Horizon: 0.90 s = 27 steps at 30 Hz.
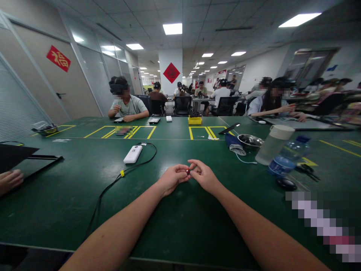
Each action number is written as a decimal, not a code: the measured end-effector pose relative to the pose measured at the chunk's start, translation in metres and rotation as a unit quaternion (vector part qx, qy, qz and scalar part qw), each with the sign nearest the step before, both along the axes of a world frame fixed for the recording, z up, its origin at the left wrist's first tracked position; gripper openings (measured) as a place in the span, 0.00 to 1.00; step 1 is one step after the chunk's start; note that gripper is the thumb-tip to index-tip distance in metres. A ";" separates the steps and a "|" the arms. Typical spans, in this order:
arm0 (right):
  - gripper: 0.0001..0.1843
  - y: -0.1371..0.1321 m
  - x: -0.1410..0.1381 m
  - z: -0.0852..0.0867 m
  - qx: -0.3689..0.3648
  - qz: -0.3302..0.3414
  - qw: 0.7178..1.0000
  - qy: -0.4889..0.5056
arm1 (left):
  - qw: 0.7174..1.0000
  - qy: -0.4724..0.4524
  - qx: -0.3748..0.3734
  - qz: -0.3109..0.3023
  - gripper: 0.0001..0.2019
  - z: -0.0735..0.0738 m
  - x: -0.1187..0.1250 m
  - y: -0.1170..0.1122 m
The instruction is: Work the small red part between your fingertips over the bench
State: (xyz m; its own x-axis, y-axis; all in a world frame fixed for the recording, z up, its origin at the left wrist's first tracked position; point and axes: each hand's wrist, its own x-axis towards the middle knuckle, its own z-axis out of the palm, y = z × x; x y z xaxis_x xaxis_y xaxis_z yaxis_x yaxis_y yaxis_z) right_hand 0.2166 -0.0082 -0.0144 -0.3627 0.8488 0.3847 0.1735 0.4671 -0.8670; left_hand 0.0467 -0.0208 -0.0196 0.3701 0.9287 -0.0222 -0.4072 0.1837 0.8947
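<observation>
Over the green table (152, 218), my left hand (172, 180) pinches a small, shiny, dark red round object (187, 171) between thumb and fingers. Its exact kind is too small to make out. My right hand (207, 177) is close against it from the other side, thumb tip beside the red object and index finger bent above it. A gap shows between that thumb and index finger; whether the thumb touches the object I cannot tell. Both forearms reach in from the near edge.
Left of my hands lies a white power bank (133, 154) with a black cable (107, 188). At right are a steel bowl (250, 140), a frosted bottle (275, 145), a water bottle (289, 156) and a black mouse (286, 184). A person's hand (11, 181) is at far left; others sit opposite.
</observation>
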 end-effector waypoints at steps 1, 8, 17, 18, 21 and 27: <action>0.22 0.000 0.000 0.000 -0.004 -0.003 1.000 -0.001 | 1.000 0.000 0.001 0.002 0.15 -0.001 -0.001 0.001; 0.20 0.002 0.003 -0.001 -0.003 -0.007 1.000 -0.014 | 0.999 0.007 0.023 0.026 0.15 -0.005 -0.006 0.005; 0.18 -0.001 0.002 0.003 0.003 0.000 1.000 -0.020 | 0.998 -0.039 -0.009 0.038 0.06 0.000 -0.006 0.004; 0.18 -0.001 0.002 0.003 0.004 -0.001 1.000 -0.022 | 0.998 -0.049 -0.016 0.042 0.05 0.001 -0.007 0.005; 0.17 0.000 0.003 0.002 0.005 -0.006 1.000 -0.029 | 0.995 -0.073 -0.057 0.047 0.04 0.003 -0.009 0.008; 0.18 0.000 0.003 0.000 -0.001 -0.007 0.999 -0.036 | 0.979 -0.112 -0.164 0.043 0.02 0.006 -0.014 0.014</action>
